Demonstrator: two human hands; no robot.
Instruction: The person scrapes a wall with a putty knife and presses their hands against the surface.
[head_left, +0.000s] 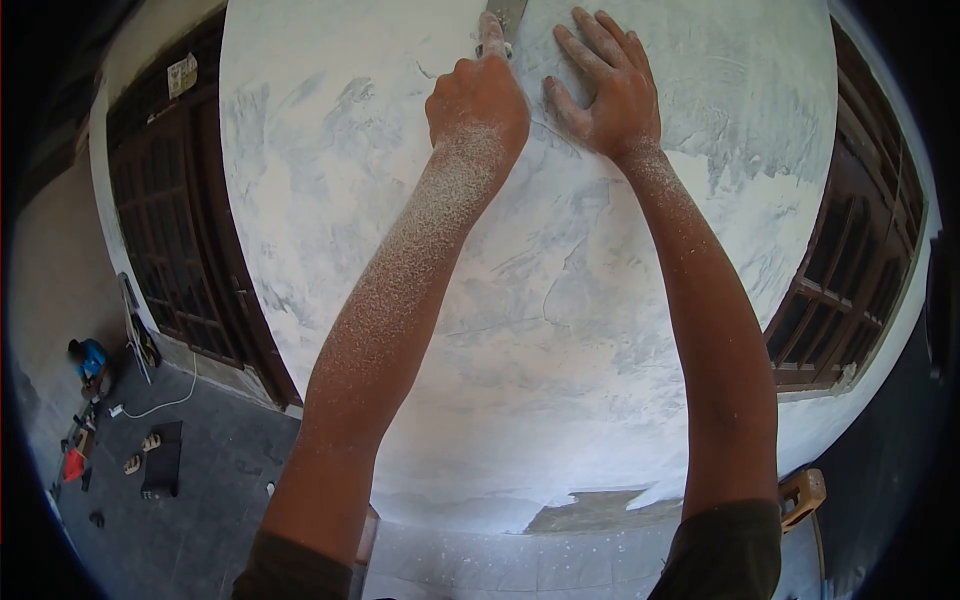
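My left hand [482,95] is closed around a putty knife, its index finger stretched along the tool. Only part of the putty knife's metal blade [508,14] shows at the top edge; the handle is hidden in my fist. To its right, my right hand [612,95] lies with spread fingers against the wall [560,280]. The wall is coated in patchy white and grey filler, with rough marks and thin cracks. Pale dust covers my left forearm and speckles my right wrist.
A dark wooden door [165,220] stands left, a wooden-framed window [840,260] right. A person in a blue shirt [92,362] sits far left. Sandals [150,441], a dark mat [163,460] and a white cable [170,403] lie on the floor. A wooden piece [803,498] is lower right.
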